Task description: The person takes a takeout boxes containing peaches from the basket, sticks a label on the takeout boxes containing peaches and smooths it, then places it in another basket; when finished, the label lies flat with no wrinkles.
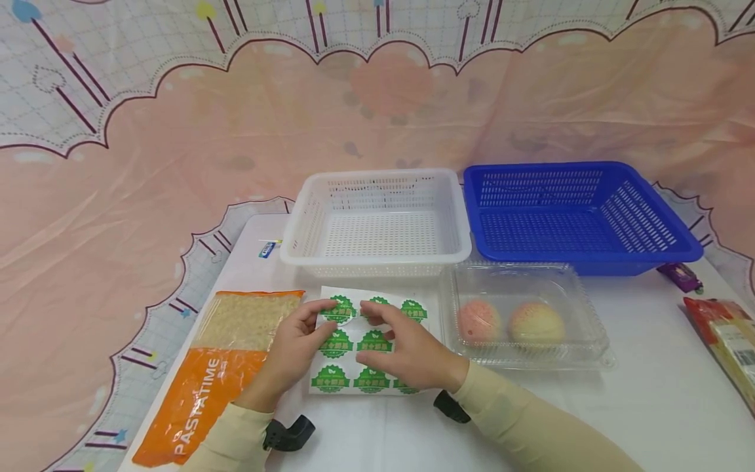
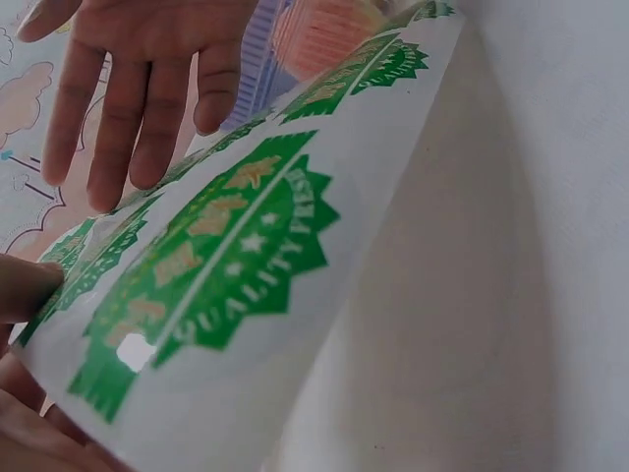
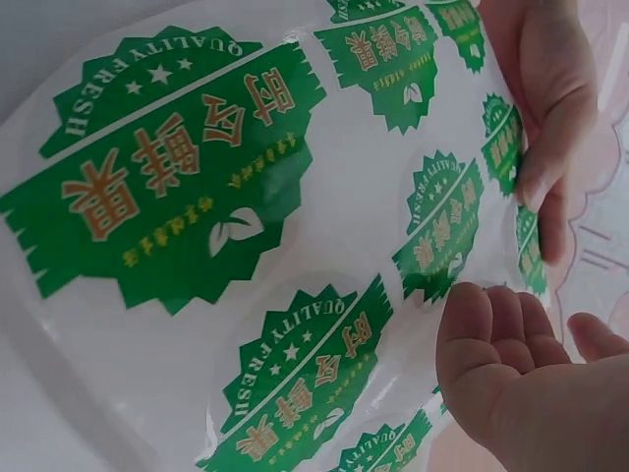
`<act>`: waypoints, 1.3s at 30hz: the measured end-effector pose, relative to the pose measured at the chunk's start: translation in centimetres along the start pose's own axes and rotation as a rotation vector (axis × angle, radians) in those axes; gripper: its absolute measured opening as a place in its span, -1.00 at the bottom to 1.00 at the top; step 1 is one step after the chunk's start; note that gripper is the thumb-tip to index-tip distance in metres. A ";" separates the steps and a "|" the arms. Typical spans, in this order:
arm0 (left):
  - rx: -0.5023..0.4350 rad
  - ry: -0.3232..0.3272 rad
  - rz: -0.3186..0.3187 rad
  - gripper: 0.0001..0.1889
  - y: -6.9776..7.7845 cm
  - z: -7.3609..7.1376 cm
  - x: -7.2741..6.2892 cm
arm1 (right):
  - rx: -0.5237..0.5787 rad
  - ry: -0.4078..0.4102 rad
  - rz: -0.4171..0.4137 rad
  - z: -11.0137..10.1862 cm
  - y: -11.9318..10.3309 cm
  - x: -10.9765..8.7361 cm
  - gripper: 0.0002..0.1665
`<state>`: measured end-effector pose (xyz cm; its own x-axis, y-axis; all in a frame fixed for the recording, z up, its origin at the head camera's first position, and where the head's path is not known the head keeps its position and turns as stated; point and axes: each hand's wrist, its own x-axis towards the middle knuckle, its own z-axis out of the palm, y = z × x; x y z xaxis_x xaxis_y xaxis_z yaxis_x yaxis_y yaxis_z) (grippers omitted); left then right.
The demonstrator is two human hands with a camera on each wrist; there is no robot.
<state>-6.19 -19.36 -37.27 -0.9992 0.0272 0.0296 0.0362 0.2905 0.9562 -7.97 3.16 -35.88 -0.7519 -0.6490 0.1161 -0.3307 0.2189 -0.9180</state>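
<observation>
A white sheet of round green stickers [image 1: 371,380] is bowed, with its near edge raised above the table in the left wrist view. My left hand [image 1: 293,344] pinches its left side, the thumb [image 2: 29,287] on the printed face and the fingers behind. Over the sheet's right half is my right hand [image 1: 413,344], its fingers [image 2: 162,118] fairly straight and apart in the left wrist view. In the right wrist view those fingertips [image 3: 472,305] are right at the stickers, holding nothing.
An orange pasta bag [image 1: 194,393] lies left. Behind stand a white basket [image 1: 377,255] and a blue basket [image 1: 590,262]. A clear plastic box [image 1: 580,328] with two round peach-like fruits [image 1: 537,322] sits right. A red packet [image 1: 722,334] lies at far right, a small blue item [image 1: 267,250] at back left.
</observation>
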 end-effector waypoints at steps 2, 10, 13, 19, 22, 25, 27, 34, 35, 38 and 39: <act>-0.017 -0.013 0.006 -0.68 0.1 0.0 0.0 | 0.008 0.002 -0.005 -0.1 0.0 0.0 -0.15; -0.024 -0.046 0.000 -0.68 0.3 0.4 0.0 | 0.055 -0.002 0.000 -0.2 -0.1 0.2 -0.17; -0.034 -0.050 -0.002 -0.65 0.3 0.5 0.0 | 0.047 0.011 -0.015 -0.2 0.0 0.2 -0.18; -0.051 -0.072 0.015 -0.61 0.3 0.4 -0.1 | 0.047 0.024 -0.044 -0.3 0.2 0.3 -0.21; -0.058 -0.081 0.027 -0.61 0.3 0.4 -0.1 | 0.052 0.027 -0.052 -0.4 0.1 0.3 -0.21; -0.048 -0.072 0.035 -0.63 0.2 0.5 -0.2 | 0.058 0.023 -0.057 -0.4 0.0 0.2 -0.22; -0.038 -0.061 0.035 -0.65 0.2 0.5 -0.2 | 0.057 0.020 -0.064 -0.4 -0.1 0.2 -0.23; -0.004 -0.039 0.014 -0.71 0.1 0.8 -0.3 | 0.026 0.014 -0.098 -0.4 -0.1 0.3 -0.36; 0.000 -0.039 0.013 -0.71 0.1 0.8 -0.3 | 0.029 0.012 -0.102 -0.4 0.0 0.3 -0.37; 0.002 -0.040 0.014 -0.70 0.1 0.8 -0.3 | 0.047 0.006 -0.103 -0.3 0.1 0.3 -0.40; 0.002 -0.042 0.014 -0.69 0.1 0.9 -0.3 | 0.055 0.002 -0.103 -0.3 0.1 0.3 -0.41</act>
<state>-5.84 -18.51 -37.41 -0.9970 0.0712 0.0310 0.0506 0.2917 0.9552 -8.38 3.19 -35.82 -0.7164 -0.6649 0.2114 -0.3744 0.1106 -0.9207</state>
